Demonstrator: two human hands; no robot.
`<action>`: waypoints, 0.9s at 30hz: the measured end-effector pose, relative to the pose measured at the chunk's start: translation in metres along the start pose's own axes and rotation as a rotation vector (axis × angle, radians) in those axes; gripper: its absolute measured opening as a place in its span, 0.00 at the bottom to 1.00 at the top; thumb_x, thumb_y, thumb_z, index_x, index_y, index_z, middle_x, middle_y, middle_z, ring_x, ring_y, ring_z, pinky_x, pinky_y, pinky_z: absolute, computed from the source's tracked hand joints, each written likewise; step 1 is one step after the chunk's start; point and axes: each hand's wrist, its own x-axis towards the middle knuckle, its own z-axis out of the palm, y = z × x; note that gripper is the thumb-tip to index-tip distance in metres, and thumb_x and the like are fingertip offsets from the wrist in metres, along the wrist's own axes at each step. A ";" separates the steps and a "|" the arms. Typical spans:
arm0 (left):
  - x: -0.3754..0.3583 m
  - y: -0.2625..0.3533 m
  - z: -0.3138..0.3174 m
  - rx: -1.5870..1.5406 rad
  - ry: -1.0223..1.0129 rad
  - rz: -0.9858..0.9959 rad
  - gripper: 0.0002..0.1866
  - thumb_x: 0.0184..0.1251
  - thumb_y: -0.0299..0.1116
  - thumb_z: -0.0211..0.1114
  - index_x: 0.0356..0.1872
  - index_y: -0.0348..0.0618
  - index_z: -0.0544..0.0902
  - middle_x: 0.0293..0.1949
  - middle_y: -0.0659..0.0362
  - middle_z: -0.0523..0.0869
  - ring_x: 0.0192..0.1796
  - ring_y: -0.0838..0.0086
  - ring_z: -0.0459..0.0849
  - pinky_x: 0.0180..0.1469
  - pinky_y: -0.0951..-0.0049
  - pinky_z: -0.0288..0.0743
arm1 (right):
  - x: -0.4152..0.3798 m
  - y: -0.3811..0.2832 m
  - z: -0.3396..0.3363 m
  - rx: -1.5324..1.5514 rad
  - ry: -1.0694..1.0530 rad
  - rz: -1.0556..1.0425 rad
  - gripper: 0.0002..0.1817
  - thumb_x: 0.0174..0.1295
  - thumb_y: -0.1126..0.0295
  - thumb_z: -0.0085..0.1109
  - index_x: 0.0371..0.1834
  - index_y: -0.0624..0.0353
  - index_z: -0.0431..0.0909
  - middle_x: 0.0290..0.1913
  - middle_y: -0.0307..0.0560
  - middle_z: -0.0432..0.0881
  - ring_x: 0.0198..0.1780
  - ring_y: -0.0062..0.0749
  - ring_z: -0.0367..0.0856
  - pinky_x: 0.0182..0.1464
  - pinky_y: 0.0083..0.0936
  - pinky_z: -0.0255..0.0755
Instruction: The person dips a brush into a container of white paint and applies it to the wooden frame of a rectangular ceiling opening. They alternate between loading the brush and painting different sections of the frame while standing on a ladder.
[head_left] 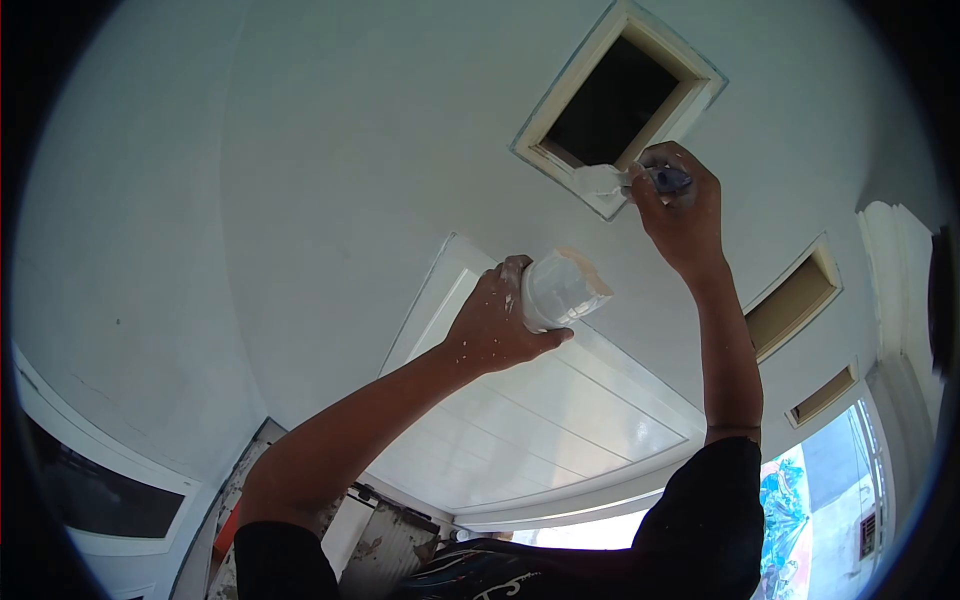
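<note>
The right hand (680,205) is raised to the ceiling (350,130), fingers closed around the blue handle of a paintbrush (625,181). The brush's long axis runs roughly level across the view, its white-loaded bristles pointing left and lying against the pale frame at the lower corner of a square ceiling opening (615,100). Most of the handle is hidden inside the fist.

The left hand (495,325) sits lower and well apart from the right, wrapped around a small white paint container (560,288), thumb underneath. Its open mouth tilts up and to the right, toward the brush. Paint smears cover the outside and the knuckles; no label or writing can be read.

Beyond the hands, a white panelled recess (560,410) spans the ceiling, and two smaller rectangular openings (795,300) sit to the right. The inside of the square opening is dark, nothing discernible.
</note>
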 end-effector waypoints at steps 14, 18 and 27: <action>0.000 -0.004 0.003 -0.028 0.013 0.024 0.55 0.56 0.56 0.81 0.73 0.29 0.61 0.65 0.41 0.72 0.66 0.48 0.76 0.68 0.53 0.76 | -0.011 -0.011 0.002 -0.131 -0.097 -0.134 0.07 0.65 0.77 0.71 0.42 0.64 0.82 0.38 0.49 0.85 0.37 0.34 0.85 0.42 0.29 0.79; 0.000 -0.001 0.000 0.006 -0.009 0.010 0.55 0.57 0.56 0.81 0.73 0.29 0.61 0.65 0.41 0.72 0.66 0.48 0.76 0.70 0.53 0.75 | 0.003 -0.017 0.009 -0.093 -0.077 -0.419 0.07 0.65 0.78 0.70 0.43 0.63 0.81 0.44 0.48 0.85 0.39 0.40 0.87 0.44 0.34 0.82; 0.000 -0.003 0.004 0.036 0.088 0.081 0.53 0.55 0.52 0.84 0.71 0.30 0.62 0.60 0.39 0.77 0.63 0.47 0.82 0.65 0.51 0.80 | 0.006 -0.020 -0.008 -0.230 -0.343 -0.267 0.09 0.65 0.77 0.70 0.45 0.61 0.80 0.45 0.46 0.84 0.42 0.43 0.88 0.45 0.35 0.83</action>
